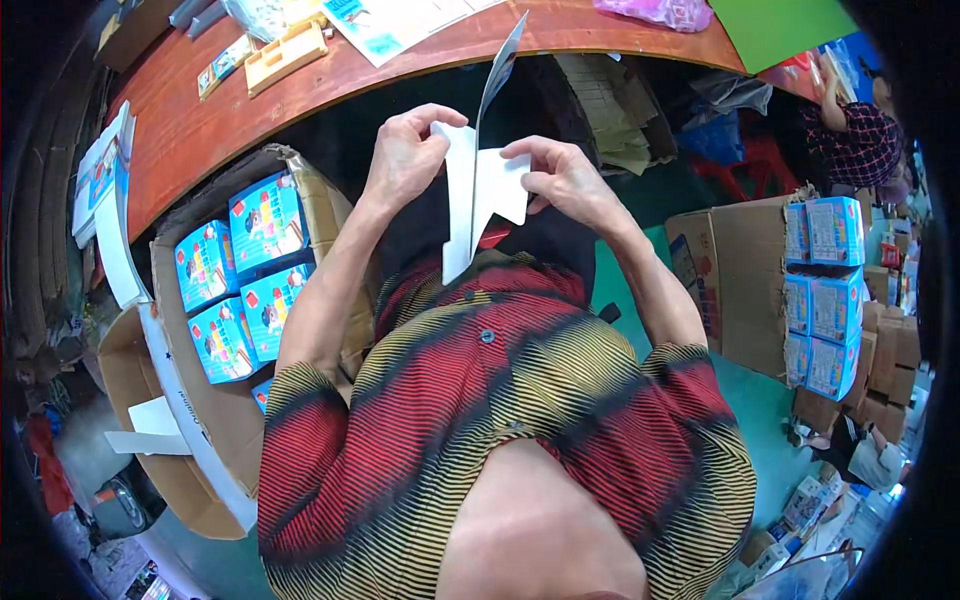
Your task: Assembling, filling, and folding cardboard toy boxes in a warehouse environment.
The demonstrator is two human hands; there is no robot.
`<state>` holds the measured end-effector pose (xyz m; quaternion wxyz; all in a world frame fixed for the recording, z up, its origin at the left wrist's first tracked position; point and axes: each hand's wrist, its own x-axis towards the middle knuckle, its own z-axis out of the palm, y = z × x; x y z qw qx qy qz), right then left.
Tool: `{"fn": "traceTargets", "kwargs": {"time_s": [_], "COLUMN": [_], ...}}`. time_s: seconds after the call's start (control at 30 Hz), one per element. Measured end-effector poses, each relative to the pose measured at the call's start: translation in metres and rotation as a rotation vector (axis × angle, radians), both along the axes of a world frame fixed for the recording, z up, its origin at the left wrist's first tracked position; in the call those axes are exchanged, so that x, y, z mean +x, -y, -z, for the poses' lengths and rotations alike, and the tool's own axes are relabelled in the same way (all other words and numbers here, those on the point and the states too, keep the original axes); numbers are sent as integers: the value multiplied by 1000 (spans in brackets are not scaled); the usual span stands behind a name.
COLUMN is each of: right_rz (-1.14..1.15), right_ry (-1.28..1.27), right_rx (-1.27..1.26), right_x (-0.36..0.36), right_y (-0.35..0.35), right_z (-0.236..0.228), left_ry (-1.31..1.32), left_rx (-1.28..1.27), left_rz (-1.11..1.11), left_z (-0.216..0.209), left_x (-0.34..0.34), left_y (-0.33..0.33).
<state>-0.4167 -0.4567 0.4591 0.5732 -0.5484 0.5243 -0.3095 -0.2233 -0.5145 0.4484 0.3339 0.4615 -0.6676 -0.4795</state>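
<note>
A partly folded card box blank, white on the sides facing me, is held up in front of my chest. One tall panel of it rises on edge between my hands, and a sliver of print shows near its top. My left hand pinches the upper corner of the left white flap between thumb and fingers. With thumb and bent fingers, my right hand grips the right white flap, which has a notched lower edge. The outer face of the blank is mostly turned away from me.
A red-brown table curves across the far side, bearing a yellow plastic tray and printed sheets. At left, an open carton holds several blue printed boxes. More blue boxes sit by a carton at right. Another person is at far right.
</note>
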Motion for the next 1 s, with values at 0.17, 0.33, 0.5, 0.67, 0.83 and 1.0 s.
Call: {"fn": "traceTargets", "kwargs": {"time_s": [0.17,0.33,0.5,0.67,0.83,1.0], "right_rz": [-1,114,328,318,137,34], "right_ry": [-58,-42,-58,-359,-449,-502], "right_rx": [1,18,-66,-153,-336,-292], "right_x": [-14,-48,-97,-116,-117,-93], "right_y": [0,-3,-5,-16,-20,-22], "right_z": [-7,-36,-53,-56,-52,-65], "left_ry": [31,86,88,194,212,139], "left_rx": [43,139,166,-261,-928,-878], "left_rz": [-114,-190,144,501,340,529], "left_z": [5,-18,-26,-17,-37,-44], "left_x": [13,19,9,-25,-57,-78], "left_y": [8,23,39,23,12,7]}}
